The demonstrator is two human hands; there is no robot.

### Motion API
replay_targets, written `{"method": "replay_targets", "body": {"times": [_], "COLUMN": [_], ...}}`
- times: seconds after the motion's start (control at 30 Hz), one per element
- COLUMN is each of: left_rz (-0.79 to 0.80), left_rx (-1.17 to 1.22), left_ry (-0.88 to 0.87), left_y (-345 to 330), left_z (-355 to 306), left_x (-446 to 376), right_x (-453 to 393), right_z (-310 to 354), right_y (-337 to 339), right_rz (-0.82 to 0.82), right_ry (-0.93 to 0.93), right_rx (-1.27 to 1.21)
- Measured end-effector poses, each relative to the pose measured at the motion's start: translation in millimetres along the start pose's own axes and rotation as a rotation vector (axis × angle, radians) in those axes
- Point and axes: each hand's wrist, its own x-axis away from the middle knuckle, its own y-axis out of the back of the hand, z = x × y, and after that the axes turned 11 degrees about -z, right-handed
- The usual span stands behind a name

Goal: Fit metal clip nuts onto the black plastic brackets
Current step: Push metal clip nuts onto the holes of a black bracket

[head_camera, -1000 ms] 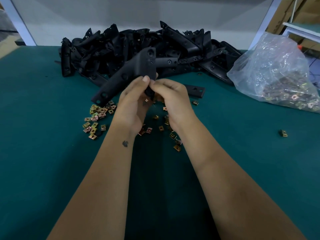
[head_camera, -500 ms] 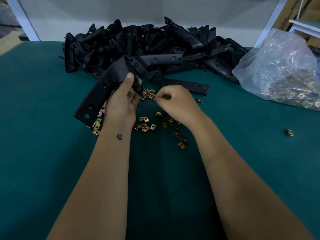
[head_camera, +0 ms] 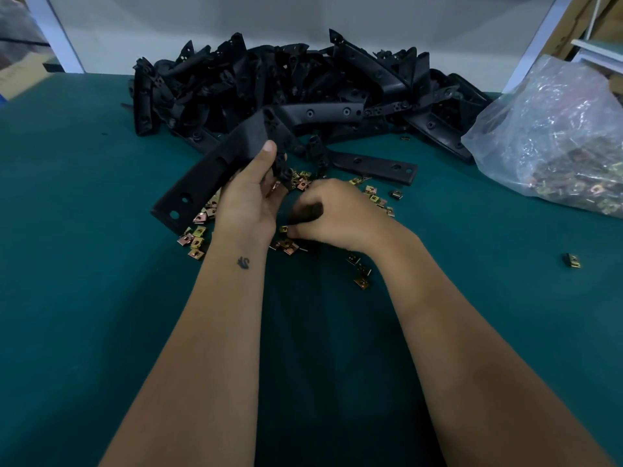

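My left hand (head_camera: 247,200) grips a long black plastic bracket (head_camera: 215,170) near its bend, with the flat end pointing down to the left above the table. My right hand (head_camera: 332,215) is down on the green mat among the loose brass-coloured clip nuts (head_camera: 374,197), its fingers curled and pinching a clip nut (head_camera: 284,229) at its left side. More clip nuts (head_camera: 194,239) lie under the bracket's lower end.
A big heap of black brackets (head_camera: 286,85) fills the back of the green table (head_camera: 84,298). One flat bracket (head_camera: 374,166) lies apart in front of it. A clear plastic bag of clip nuts (head_camera: 556,139) sits at the right. A stray nut (head_camera: 572,260) lies alone.
The hands have parted. My left hand has lowered and tilted the bracket to the left. My right hand has dropped from the bracket to the mat and closed on a nut.
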Motion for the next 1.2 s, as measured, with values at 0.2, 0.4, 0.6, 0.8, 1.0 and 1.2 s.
{"method": "replay_targets", "body": {"times": [0.2, 0.4, 0.6, 0.8, 1.0, 1.2], "left_rz": [0.007, 0.082, 0.188, 0.269, 0.284, 0.252], "left_rx": [-0.039, 0.000, 0.037, -0.040, -0.070, -0.063], "left_ry": [0.023, 0.092, 0.199, 0.196, 0.203, 0.231], "left_y": [-0.7, -7.5, -10.6, -7.4, -8.2, -8.6], "left_z": [4.5, 10.3, 15.5, 14.1, 13.4, 13.0], "left_x": [-1.8, 11.2, 20.4, 20.8, 22.3, 20.4], "right_x": [-0.8, -0.8, -2.4, -3.1, -3.8, -5.7], "right_z": [-3.6, -13.2, -18.4, -16.7, -16.5, -17.3], "right_y": [-2.0, 5.1, 13.7, 14.9, 13.5, 12.6], "right_rz": [-0.078, -0.417, -0.470, -0.420, -0.400, -0.406], "right_ry": [-0.025, -0.255, -0.389, -0.391, -0.361, -0.347], "right_rx": [-0.101, -0.720, -1.197, -1.328, -1.356, -1.389]}}
